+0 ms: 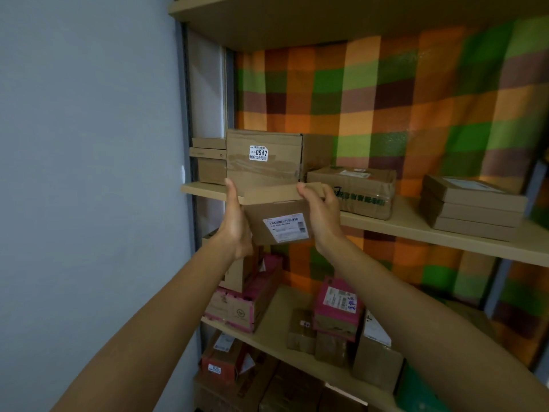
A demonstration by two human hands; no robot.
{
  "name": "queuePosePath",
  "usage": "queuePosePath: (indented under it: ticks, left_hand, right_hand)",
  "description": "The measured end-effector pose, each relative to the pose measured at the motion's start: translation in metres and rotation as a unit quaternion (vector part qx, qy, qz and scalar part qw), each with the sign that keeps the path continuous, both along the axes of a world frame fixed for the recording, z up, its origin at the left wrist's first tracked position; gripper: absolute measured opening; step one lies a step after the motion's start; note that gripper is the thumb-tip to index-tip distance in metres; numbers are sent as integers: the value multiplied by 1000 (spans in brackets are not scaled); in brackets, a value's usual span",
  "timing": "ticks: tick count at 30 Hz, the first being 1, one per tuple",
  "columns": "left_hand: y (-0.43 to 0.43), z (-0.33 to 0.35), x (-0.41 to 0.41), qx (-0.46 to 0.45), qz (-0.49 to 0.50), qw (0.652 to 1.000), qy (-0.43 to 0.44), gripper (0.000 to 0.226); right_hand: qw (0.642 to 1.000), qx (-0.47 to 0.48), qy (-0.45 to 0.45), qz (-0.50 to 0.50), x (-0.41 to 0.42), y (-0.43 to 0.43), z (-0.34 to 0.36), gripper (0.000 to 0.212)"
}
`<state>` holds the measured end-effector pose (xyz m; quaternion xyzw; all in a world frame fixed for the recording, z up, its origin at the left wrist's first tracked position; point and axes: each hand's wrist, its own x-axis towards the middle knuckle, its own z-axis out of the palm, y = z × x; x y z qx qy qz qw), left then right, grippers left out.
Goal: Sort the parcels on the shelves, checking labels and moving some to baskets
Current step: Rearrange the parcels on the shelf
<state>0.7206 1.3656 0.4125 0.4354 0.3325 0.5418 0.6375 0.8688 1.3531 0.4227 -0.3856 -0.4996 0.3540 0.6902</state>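
The small parcel [277,226] was held at the middle of the frame, just in front of the edge of the middle shelf [416,226], with its top overlapping that edge. Its long axis ran left to right, slightly tilted, and its labelled face was turned toward the camera and downward.

The left hand [236,217] clasped the left end. Its thumb lay up the near side, and its other fingers were hidden behind the cardboard. The right hand [322,215] gripped the upper right corner with its fingers curled over the top edge.

The parcel's white shipping label [285,227] carried barcodes and lines of print too blurred to read.

Directly behind, on the shelf, stood a larger box [267,171] whose sticker [258,153] read "0947" and "5元". To its right lay a taped parcel [356,190] with green printing that I could not make out. A stack of flat boxes [472,206] sat further right.

Pink-edged cartons [338,304] on the lower shelf bore labels too small to read, and the forearms partly covered them. A checked cloth [416,99] hung behind the shelves.
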Motion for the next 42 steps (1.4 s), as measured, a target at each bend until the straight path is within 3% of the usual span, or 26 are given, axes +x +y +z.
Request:
queuePosePath:
  ticks: [2,3,7,11,14,18,27,31,35,38,42]
  left_hand:
    - [3,-6,-7,-72,-69,994,44,90]
    - [6,-10,-9,-91,-81,991,57,81]
    - [5,-25,-7,-101,-31,991,80,51]
    - [10,-35,-6,-105,8,994,28,78]
    - [12,-33,-5,-78,40,996,4,75]
    - [14,-33,-3,-19,54,998,15,59]
    - [13,-43,6,29,35,998,43,67]
    - [12,-39,7,27,20,997,62,74]
    - [10,-35,16,27,67,993,97,36]
    - [8,-40,15,50,78,992,86,46]
    - [7,-49,12,116,67,980,147,52]
  right_hand:
    - [999,29,13,-6,3,-2,-2,30]
    - [999,38,20,0,2,-4,-3,38]
    - [995,38,43,76,1,-10,-12,71]
    - [987,-51,86,126,15,-11,-17,63]
    - [973,-136,46,181,30,-9,-20,75]
    - [954,-217,-50,198,44,-9,-27,62]
    - [965,-208,-110,120,41,-13,-47,39]
    - [965,-204,-111,119,40,-15,-54,52]
    - [968,-199,-109,110,42,-15,-62,60]
    - [961,-205,-154,106,45,-14,-59,72]
    - [958,-187,-201,82,47,-17,-32,98]
